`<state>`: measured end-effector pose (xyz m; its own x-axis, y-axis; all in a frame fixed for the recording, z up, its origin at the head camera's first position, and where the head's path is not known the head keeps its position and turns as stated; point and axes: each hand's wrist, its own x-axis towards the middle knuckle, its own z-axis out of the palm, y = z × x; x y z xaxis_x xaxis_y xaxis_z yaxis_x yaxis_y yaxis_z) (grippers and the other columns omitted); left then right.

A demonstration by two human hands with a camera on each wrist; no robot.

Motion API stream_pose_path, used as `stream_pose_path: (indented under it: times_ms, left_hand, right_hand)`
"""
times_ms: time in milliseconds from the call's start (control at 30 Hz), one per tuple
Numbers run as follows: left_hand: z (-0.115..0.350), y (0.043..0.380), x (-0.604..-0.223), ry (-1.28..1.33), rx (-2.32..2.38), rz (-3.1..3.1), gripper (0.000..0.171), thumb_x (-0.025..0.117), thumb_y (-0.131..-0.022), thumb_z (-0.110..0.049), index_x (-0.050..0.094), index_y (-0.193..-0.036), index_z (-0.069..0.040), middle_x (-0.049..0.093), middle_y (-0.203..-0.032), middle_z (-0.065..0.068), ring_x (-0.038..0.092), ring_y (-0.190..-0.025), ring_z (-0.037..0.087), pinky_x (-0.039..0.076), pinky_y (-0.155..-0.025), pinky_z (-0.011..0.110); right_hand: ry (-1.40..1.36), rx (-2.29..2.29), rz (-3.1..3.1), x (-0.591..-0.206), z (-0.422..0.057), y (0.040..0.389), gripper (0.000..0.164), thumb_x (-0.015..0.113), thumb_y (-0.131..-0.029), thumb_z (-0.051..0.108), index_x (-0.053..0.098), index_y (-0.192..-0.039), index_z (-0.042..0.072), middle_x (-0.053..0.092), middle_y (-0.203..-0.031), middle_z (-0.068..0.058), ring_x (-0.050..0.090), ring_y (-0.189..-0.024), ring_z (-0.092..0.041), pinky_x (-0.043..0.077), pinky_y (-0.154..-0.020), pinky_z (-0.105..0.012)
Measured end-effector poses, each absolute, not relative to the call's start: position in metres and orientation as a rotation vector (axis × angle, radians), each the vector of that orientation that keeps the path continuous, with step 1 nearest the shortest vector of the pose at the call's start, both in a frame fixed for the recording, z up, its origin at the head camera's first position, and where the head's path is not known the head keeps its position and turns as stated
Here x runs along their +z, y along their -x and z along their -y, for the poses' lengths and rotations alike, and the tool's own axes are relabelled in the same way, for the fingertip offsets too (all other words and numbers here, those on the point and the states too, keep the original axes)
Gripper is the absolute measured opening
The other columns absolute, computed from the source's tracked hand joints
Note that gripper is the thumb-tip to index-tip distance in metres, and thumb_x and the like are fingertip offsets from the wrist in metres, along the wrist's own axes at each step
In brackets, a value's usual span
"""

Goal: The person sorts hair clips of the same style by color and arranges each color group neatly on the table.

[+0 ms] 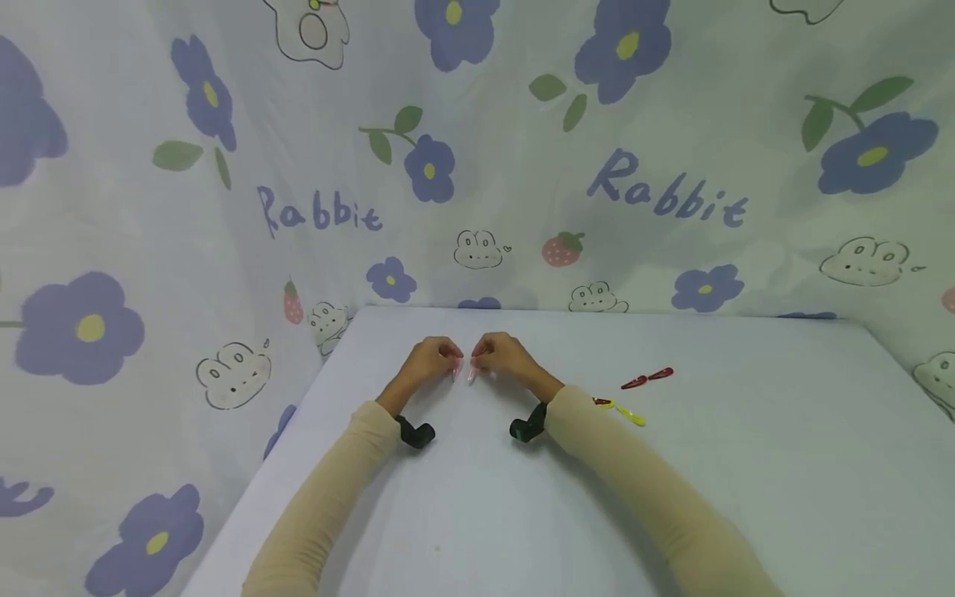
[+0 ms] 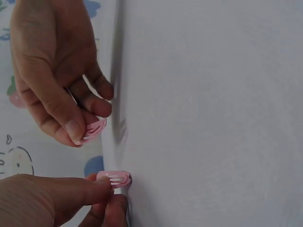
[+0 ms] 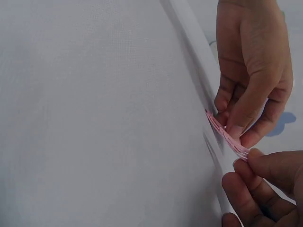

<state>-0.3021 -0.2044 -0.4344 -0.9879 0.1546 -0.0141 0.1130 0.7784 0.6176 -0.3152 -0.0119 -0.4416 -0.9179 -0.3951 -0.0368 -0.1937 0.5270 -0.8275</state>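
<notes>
Above the white table, near its far side, both hands are close together with a small gap between them. My left hand [image 1: 429, 358] pinches a pink snap hair clip [image 2: 116, 178] between thumb and fingertips. A second pink snap hair clip [image 2: 96, 131] is pinched by the thumb and fingers of my right hand [image 1: 507, 355]. In the left wrist view the two clips stand apart. From the right wrist view they line up into one pink strip [image 3: 222, 130], and whether they touch there is hard to tell.
Two red hair clips [image 1: 635, 382] lie end to end on the table [image 1: 746, 464], right of my right hand. Nearer, a yellow hair clip [image 1: 631, 414] lies beside a red one, partly hidden by the right sleeve [image 1: 619, 464]. A patterned curtain [image 1: 507, 166] hangs behind the table.
</notes>
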Motion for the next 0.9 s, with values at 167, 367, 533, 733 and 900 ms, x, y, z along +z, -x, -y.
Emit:
stream_pose_path:
  times_ms: [167, 367, 533, 733, 900]
  left_hand:
    - [0.206, 0.300, -0.438, -0.185, 1.043, -2.876, 0.013, 0.070, -0.089, -0.009, 0.075, -0.101, -0.007, 0.070, -0.087, 0.007, 0.060, -0.078, 0.016, 0.045, -0.071, 0.027]
    - [0.205, 0.302, -0.446, -0.215, 1.047, -2.868, 0.012, 0.070, -0.090, -0.009, 0.075, -0.102, -0.007, 0.070, -0.089, 0.006, 0.060, -0.077, 0.014, 0.046, -0.068, 0.024]
    - [0.205, 0.301, -0.449, -0.205, 1.071, -2.859, 0.011, 0.069, -0.092, -0.011, 0.074, -0.100, -0.008, 0.070, -0.091, 0.006, 0.060, -0.079, 0.015, 0.045, -0.067, 0.024]
    - [0.207, 0.300, -0.448, -0.205, 1.076, -2.870, 0.012, 0.068, -0.092, -0.012, 0.074, -0.102, -0.009, 0.071, -0.094, 0.006, 0.061, -0.086, 0.017, 0.046, -0.072, 0.026]
    - [0.208, 0.301, -0.453, -0.230, 1.071, -2.864, 0.012, 0.068, -0.092, -0.013, 0.074, -0.102, -0.009, 0.070, -0.093, 0.006, 0.061, -0.087, 0.018, 0.047, -0.075, 0.029]
  right_hand:
    - [0.552, -1.342, -2.534, -0.446, 0.015, 0.317, 0.007, 0.071, -0.092, 0.012, 0.069, -0.094, 0.006, 0.067, -0.077, -0.003, 0.056, -0.067, -0.012, 0.042, -0.059, -0.023]
    - [0.527, -1.272, -2.548, -0.446, 0.018, 0.315, 0.009, 0.071, -0.091, 0.013, 0.068, -0.093, 0.005, 0.066, -0.076, -0.003, 0.054, -0.066, -0.012, 0.042, -0.059, -0.022]
    - [0.524, -1.190, -2.586, -0.447, 0.022, 0.314, 0.009, 0.069, -0.092, 0.013, 0.067, -0.092, 0.005, 0.064, -0.080, -0.003, 0.055, -0.067, -0.012, 0.042, -0.058, -0.022]
    - [0.551, -1.104, -2.651, -0.444, 0.028, 0.315, 0.008, 0.071, -0.090, 0.012, 0.067, -0.091, 0.005, 0.065, -0.084, -0.004, 0.056, -0.071, -0.014, 0.044, -0.061, -0.023]
    - [0.589, -1.044, -2.700, -0.446, 0.028, 0.312, 0.008, 0.069, -0.092, 0.013, 0.067, -0.094, 0.005, 0.066, -0.090, -0.006, 0.056, -0.079, -0.016, 0.045, -0.068, -0.027]
